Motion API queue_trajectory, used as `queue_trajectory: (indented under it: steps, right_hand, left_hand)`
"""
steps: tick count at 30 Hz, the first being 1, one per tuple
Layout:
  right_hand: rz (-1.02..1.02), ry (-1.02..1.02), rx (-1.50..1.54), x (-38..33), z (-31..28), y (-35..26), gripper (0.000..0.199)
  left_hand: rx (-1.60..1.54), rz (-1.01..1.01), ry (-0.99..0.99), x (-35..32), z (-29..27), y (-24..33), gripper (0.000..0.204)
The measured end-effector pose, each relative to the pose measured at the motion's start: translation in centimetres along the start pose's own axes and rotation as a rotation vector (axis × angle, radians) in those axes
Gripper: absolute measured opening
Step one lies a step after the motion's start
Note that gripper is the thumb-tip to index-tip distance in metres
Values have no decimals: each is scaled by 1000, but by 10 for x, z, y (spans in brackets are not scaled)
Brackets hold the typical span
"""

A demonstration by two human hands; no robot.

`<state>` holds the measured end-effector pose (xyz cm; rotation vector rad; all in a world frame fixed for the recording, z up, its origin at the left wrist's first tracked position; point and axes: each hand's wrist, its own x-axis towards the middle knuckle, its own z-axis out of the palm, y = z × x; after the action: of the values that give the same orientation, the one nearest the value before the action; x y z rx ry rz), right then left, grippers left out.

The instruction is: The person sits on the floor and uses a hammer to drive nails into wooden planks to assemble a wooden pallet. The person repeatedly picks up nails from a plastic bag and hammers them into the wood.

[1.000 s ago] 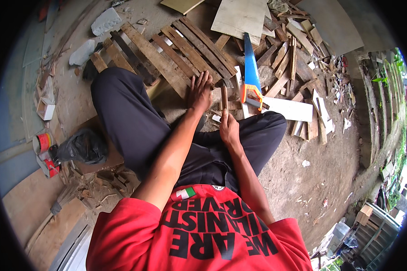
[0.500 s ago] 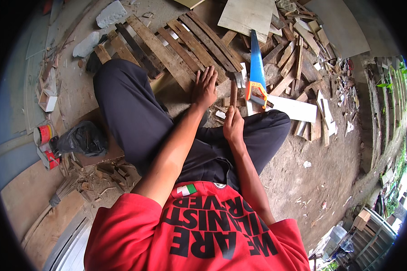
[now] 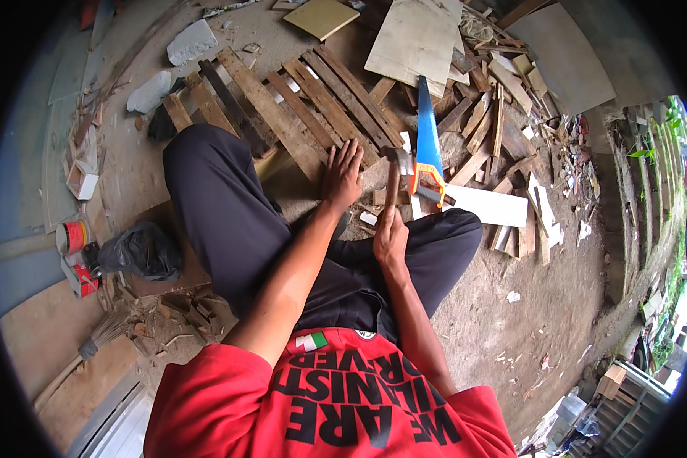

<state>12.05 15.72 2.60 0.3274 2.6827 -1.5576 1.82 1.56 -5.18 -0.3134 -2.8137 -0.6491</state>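
A slatted wooden frame of old brown planks lies on the ground in front of my crossed legs. My left hand rests flat at its near end, fingers stretched over the plank ends. In my right hand is a hammer, gripped by its wooden handle. The metal head points away from me, close to the near end of the right-hand slats; whether it touches them I cannot tell. Just right of the hammer lies a handsaw with a blue blade and an orange handle.
Scrap wood is heaped at the far right, beside a pale board. A white board lies by my right knee. To my left are a black plastic bag, red tins and a broom. White chunks sit far left.
The whole scene sits slightly lower in the picture, as the head view has tilted. My left hand stays on the planks, and my right hand keeps hold of the hammer in nearly the same place.
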Motion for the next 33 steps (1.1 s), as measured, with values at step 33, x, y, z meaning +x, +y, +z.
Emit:
queue_trajectory:
  steps: [33]
  right_hand:
    - [25, -93, -117, 1, 4, 9, 43]
  left_hand:
    - [-50, 21, 4, 0, -8, 4, 67]
